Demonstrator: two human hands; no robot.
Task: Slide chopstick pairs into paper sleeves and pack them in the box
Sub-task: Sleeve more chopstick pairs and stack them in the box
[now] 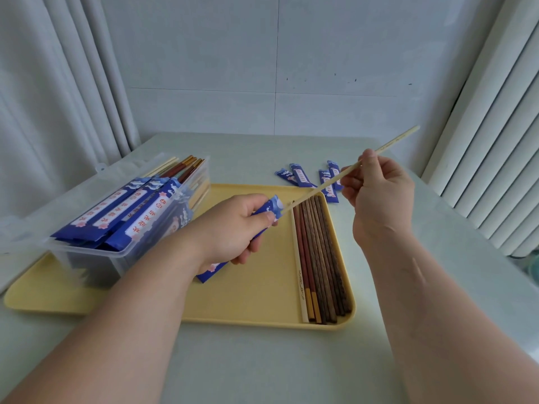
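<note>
- The left hand (233, 228) is curled round a blue paper sleeve (269, 209), thumb on top. The open end points right, probably to keep the mouth steady and facing the incoming stick.
- The right hand (376, 193) pinches a pale chopstick (318, 188) part-way along. Its far end rises to the right, and its near tip slants down to the sleeve's mouth.
- The tip sits right at the opening; whether it is already inside I cannot tell.
- Only one stick seems to be in this grip, so its partner would still have to go in.
- Loose chopsticks (320, 258) lie side by side along the right of the yellow tray (256, 287), within easy reach of the right hand.
- The clear box (87, 258) stands on the tray's left, already crowded with filled sleeves.
- Spare sleeves (303, 177) lie on the table just beyond the tray's far edge.
</note>
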